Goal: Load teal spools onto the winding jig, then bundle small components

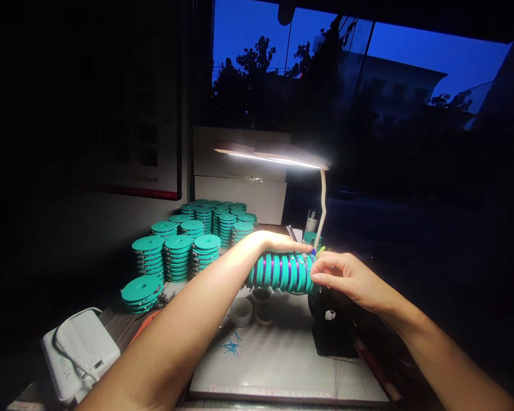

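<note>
The left hand is held flat over the row of teal spools; its grip cannot be told. The right hand is set at the row's right end, thumb and forefinger narrowly spaced; any pinched item cannot be discerned. Upward clearance above the fingers is limited by the lamp. A black stand is positioned below the right fingers, stacked spools leftward. Open room is provided below the fingers by the white board, to its near edge.

A row of teal discs is running crosswise below the lamp. The left hand is extending over the row; the right hand is touching its end below the lamp's stem. Stacks of similar discs are standing below and left of the lamp.
</note>
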A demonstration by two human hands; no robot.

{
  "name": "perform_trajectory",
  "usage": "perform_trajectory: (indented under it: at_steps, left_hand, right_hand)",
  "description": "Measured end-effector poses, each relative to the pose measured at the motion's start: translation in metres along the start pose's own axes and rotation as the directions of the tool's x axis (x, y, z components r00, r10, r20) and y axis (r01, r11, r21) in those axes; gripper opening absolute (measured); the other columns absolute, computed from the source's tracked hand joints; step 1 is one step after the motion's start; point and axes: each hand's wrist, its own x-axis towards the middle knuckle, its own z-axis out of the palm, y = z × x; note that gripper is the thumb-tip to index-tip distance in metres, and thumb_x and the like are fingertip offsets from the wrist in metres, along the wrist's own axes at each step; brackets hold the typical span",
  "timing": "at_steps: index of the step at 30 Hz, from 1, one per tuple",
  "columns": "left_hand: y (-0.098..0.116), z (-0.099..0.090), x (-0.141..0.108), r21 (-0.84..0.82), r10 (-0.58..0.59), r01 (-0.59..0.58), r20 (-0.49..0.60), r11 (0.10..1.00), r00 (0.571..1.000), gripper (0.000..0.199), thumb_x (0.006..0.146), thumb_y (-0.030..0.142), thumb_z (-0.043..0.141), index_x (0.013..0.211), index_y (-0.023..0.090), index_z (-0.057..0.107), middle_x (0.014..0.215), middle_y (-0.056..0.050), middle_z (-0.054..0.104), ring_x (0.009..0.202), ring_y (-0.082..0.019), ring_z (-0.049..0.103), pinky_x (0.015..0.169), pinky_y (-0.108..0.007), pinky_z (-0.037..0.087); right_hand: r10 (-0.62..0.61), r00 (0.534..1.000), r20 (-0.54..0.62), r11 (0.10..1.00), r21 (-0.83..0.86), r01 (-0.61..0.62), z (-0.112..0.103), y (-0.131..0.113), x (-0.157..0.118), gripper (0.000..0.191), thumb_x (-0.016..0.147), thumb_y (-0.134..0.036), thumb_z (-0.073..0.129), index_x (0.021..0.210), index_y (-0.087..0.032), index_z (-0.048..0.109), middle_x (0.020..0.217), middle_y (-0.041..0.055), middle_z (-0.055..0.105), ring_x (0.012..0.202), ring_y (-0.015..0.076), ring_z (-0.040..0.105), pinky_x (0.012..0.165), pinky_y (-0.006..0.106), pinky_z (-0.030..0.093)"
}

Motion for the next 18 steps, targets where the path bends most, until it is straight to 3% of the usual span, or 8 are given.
perform_trajectory:
  at_steps: [13, 18]
  left_hand:
    - [0.001, 0.0, 0.0, 0.029, -0.008, 0.007, 0.008, 1.0, 1.0, 0.066, 0.076, 0.064, 0.031, 0.115, 0.017, 0.055, 0.131, -0.01, 0.047, 0.113, -0.027, 0.046, 0.094, -0.037, 0.032]
    - [-0.001, 0.0, 0.0, 0.025, 0.0, 0.0, 0.0, 1.0, 1.0, 0.064, 0.075, 0.065, 0.032, 0.113, 0.019, 0.057, 0.129, -0.007, 0.049, 0.111, -0.024, 0.049, 0.092, -0.033, 0.034]
  right_hand:
    - [0.009, 0.997, -0.075, 1.0, 0.01, -0.008, 0.007, 0.01, -0.005, 0.016, 0.069, -0.032, 0.058, 0.061, -0.017, 0.057, 0.068, -0.0006, 0.047, 0.065, 0.0131, 0.043, 0.059, 0.026, 0.033]
    - [0.007, 0.993, -0.116, 1.0, -0.001, -0.007, 0.01, 0.01, -0.004, 0.017, 0.066, -0.031, 0.059, 0.057, -0.018, 0.054, 0.063, -0.0018, 0.046, 0.058, 0.0116, 0.041, 0.053, 0.025, 0.032]
